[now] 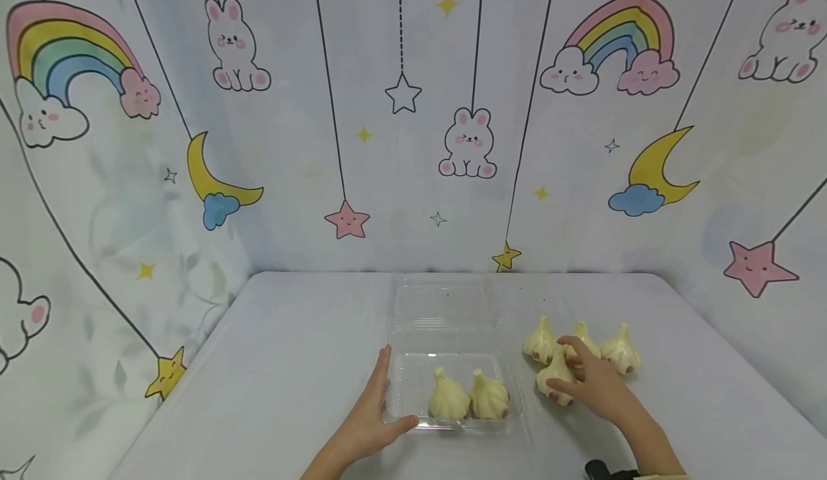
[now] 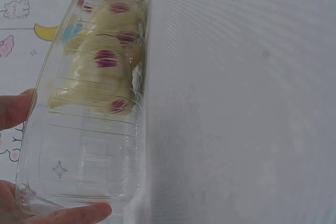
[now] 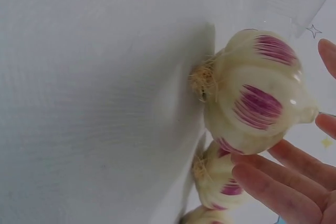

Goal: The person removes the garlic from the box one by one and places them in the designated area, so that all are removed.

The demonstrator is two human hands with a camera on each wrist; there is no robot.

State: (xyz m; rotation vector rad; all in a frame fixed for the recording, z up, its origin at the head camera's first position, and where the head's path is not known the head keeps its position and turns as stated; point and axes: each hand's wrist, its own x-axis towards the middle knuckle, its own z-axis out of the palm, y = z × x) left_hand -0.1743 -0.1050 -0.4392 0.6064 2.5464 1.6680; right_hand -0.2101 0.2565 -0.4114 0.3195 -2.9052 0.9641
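A clear plastic clamshell container [image 1: 403, 379] lies with its lid spread out behind it. Two garlic bulbs [image 1: 449, 395] sit in its right part. My left hand [image 1: 371, 415] rests against the container's left end, fingers straight along the side and thumb at the front rim; the left wrist view shows these fingers [image 2: 79, 214] touching the plastic. To the right, my right hand [image 1: 594, 383] reaches around another garlic bulb [image 3: 257, 93], with spread fingers beside it. In the right wrist view the thumb stands apart from this bulb, whose roots are at the table.
Further garlic bulbs stand right of the container: one at the back left [image 1: 541, 340], one partly behind my right hand [image 1: 583, 335], one at the far right [image 1: 622, 351]. The white table [image 1: 291, 344] meets a patterned cloth [image 1: 291, 143] behind.
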